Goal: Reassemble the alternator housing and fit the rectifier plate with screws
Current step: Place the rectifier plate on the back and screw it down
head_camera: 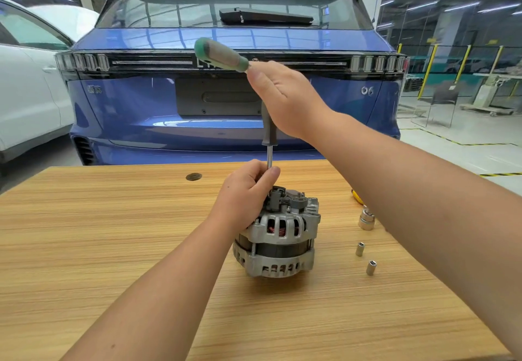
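A silver alternator [278, 236] stands upright on the wooden table [113, 247], with a grey plastic rectifier part [288, 199] on top. My right hand [285, 98] grips a screwdriver high above it. The green handle [220, 54] sticks out up and to the left, and the grey neck and metal shaft [269, 146] run straight down. My left hand [248, 191] rests on the alternator's top left and pinches the lower end of the shaft. The tip and any screw are hidden behind my fingers.
Three metal sockets [366, 221] [359, 248] [371, 267] stand on the table right of the alternator, under my right forearm. A yellow object [356, 195] peeks out behind them. A blue car [231, 101] is parked just beyond the table's far edge, a white car [25, 101] at left.
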`<state>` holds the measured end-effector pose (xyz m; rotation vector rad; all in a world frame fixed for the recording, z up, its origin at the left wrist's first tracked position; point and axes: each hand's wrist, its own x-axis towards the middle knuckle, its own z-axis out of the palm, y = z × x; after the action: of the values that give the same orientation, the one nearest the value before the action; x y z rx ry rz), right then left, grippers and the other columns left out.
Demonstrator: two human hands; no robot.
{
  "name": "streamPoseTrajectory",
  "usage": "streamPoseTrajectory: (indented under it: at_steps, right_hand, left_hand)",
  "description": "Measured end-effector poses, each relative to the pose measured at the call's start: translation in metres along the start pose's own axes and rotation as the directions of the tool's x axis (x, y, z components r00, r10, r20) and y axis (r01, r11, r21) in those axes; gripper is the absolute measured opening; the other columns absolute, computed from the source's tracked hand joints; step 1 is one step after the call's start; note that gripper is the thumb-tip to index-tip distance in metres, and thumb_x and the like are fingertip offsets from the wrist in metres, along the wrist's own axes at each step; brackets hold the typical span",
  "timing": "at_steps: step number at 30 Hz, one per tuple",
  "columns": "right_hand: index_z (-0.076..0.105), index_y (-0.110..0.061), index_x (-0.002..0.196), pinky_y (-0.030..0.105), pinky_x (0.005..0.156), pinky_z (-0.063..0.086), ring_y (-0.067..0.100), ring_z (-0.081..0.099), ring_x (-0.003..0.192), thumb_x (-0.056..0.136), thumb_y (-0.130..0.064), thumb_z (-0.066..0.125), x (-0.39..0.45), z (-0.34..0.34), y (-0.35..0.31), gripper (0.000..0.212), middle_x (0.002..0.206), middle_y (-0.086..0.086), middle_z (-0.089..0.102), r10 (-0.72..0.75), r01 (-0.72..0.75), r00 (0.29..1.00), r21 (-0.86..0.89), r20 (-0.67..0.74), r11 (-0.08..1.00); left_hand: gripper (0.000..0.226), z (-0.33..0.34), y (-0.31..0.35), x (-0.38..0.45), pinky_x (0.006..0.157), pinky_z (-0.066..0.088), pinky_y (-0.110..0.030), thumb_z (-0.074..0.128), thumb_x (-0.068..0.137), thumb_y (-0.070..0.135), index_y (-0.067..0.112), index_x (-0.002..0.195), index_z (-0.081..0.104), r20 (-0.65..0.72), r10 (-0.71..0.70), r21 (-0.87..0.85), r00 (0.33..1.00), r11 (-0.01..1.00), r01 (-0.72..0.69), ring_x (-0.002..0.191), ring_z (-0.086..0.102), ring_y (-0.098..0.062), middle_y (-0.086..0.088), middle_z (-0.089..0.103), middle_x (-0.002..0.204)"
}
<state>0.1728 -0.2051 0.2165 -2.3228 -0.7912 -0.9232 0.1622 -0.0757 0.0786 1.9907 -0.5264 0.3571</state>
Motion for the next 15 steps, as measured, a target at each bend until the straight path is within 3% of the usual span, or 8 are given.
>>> streamPoseTrajectory:
  at_steps: [4, 7, 11, 15]
  right_hand:
    - [0.061, -0.011, 0.094, 0.034, 0.072, 0.034, 0.009, 0.042, 0.075, 0.110, -0.034, 0.031, 0.002, -0.005, 0.000, 0.041, 0.076, -0.006, 0.049, 0.038, -0.037, 0.999, -0.043, 0.038, 0.998]
    - [0.060, -0.009, 0.080, 0.039, 0.064, 0.032, 0.014, 0.041, 0.063, 0.107, -0.040, 0.037, 0.011, -0.010, -0.007, 0.048, 0.063, -0.006, 0.044, 0.087, -0.077, 0.993, -0.119, 0.080, 0.990]
    - [0.035, -0.018, 0.058, 0.034, 0.052, 0.024, 0.021, 0.032, 0.052, 0.102, -0.049, 0.045, 0.031, -0.016, -0.018, 0.054, 0.053, -0.001, 0.035, 0.277, -0.230, 0.952, -0.292, 0.131, 0.928]
    - [0.053, -0.017, 0.068, 0.028, 0.053, 0.039, 0.020, 0.051, 0.061, 0.096, -0.037, 0.053, 0.047, -0.014, -0.017, 0.035, 0.065, 0.000, 0.057, 0.433, -0.379, 0.889, -0.296, 0.146, 0.877]
  left_hand:
    - [0.029, 0.000, 0.000, 0.000, 0.062, 0.037, -0.030, 0.051, 0.102, 0.051, 0.032, 0.080, 0.058, 0.001, -0.013, 0.001, 1.000, 1.000, 0.013, 0.065, 0.050, 0.004, 0.024, 0.057, 0.069]
    - [0.029, 0.000, -0.001, -0.001, 0.061, 0.036, -0.029, 0.052, 0.102, 0.049, 0.033, 0.079, 0.058, 0.007, 0.006, 0.003, 1.000, 1.000, -0.006, 0.064, 0.050, 0.003, 0.022, 0.057, 0.068]
    - [0.032, 0.000, -0.002, -0.002, 0.056, 0.034, -0.018, 0.054, 0.102, 0.044, 0.033, 0.073, 0.058, -0.001, 0.049, -0.010, 0.999, 0.999, -0.049, 0.061, 0.048, 0.000, 0.019, 0.054, 0.062]
    - [0.031, 0.001, -0.003, -0.001, 0.055, 0.036, -0.015, 0.057, 0.102, 0.040, 0.030, 0.073, 0.061, 0.008, 0.052, -0.032, 0.999, 0.998, -0.052, 0.060, 0.047, -0.001, 0.018, 0.052, 0.060]
